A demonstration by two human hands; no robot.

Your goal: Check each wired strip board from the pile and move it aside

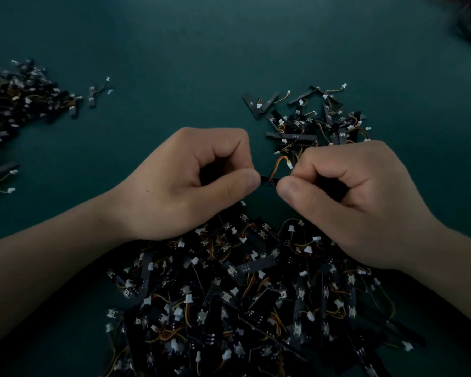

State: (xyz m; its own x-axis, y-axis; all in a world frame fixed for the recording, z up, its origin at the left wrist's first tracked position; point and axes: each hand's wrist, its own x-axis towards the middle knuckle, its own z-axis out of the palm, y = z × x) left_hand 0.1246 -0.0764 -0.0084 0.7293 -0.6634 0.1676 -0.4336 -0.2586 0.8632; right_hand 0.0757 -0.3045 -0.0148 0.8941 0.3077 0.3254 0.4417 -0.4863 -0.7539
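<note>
Main pile (pixel 242 303) of wired boards sits nearest, under both wrists. Just above it, left hand (pixel 191 183) and right hand (pixel 346 202) each pinch one end of a single strip board (pixel 269 181), its wire (pixel 279 161) looping up. Smaller heap (pixel 310 121) lies beyond, another heap (pixel 17 104) far left on the table (pixel 174 50).

View: one wide-angle camera worn on the head, above the green table (pixel 174 36).
Facing: forward and steeply down.
Nearness: close; left hand (pixel 185 183) and right hand (pixel 365 205) at centre, forearms entering from the near edge.
</note>
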